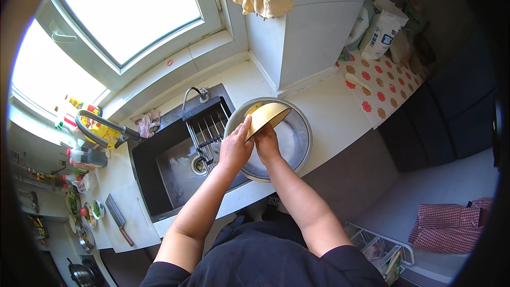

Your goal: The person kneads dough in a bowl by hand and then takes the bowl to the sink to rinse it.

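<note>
Both my hands hold a yellow bowl (267, 116), tipped on its side above a large round metal basin (304, 151). My left hand (237, 146) grips the bowl's near left side, with the thumb and fingers up along its outer wall. Closer to the basin's middle, my right hand (267, 143) holds the bowl from below, its fingertips hidden behind the rim. Another bit of yellow shows just behind the bowl, but I cannot tell what it belongs to. The basin rests partly on the counter and partly over the right end of the sink.
Left of the basin lies a dark sink (172, 172) with a metal rack (208, 133) and a curved faucet (195, 95). A knife (118, 217) lies on the left counter near small plates of food. Bottles (87, 157) stand by the window. A spotted cloth (381, 82) covers the far right counter.
</note>
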### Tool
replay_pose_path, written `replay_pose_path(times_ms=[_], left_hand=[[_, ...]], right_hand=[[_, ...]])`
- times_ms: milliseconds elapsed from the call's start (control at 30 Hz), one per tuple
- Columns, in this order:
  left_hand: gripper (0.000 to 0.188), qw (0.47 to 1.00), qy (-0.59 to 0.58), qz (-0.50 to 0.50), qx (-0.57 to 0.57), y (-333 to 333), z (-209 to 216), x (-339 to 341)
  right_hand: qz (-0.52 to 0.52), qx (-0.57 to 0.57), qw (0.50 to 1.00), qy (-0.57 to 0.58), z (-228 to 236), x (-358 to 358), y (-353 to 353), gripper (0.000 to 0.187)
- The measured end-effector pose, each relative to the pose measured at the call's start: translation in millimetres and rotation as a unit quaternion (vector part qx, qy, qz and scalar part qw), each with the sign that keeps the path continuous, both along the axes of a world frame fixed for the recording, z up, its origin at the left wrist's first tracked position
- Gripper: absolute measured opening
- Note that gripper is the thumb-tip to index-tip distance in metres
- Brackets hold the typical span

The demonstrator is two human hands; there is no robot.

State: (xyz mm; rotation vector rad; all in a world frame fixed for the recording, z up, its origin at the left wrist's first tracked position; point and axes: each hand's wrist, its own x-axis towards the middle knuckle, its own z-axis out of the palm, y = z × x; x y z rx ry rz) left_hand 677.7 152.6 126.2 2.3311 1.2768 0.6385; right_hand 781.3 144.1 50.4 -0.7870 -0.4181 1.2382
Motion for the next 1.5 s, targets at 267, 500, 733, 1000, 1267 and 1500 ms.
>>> replay_pose_path(times_ms=[267,500,733,1000,1267,1500], left_hand=[[0.063,0.999,-0.026,-0.011,0.046,6,-15,-4],[0.066,0.998,-0.061,-0.001,0.021,2,-14,-7],[0.066,0.992,-0.096,-0.006,0.083,6,-18,-12],[0.058,0.915,-0.291,0.116,-0.255,7,-18,-13],[0.022,0.666,-0.463,0.216,-0.543,10,-32,-37],[0.021,0.678,-0.462,0.194,-0.537,6,-31,-36]], right_hand=[[0.013,0.007,0.999,0.046,16,3,0,0.043],[0.014,0.017,0.999,0.046,13,6,3,0.042],[-0.016,0.032,0.996,0.085,22,7,5,0.047],[0.144,-0.058,0.985,-0.076,30,26,10,0.065],[0.186,-0.116,0.926,-0.307,87,66,1,0.038],[0.194,-0.096,0.666,-0.713,77,59,-11,0.029]])
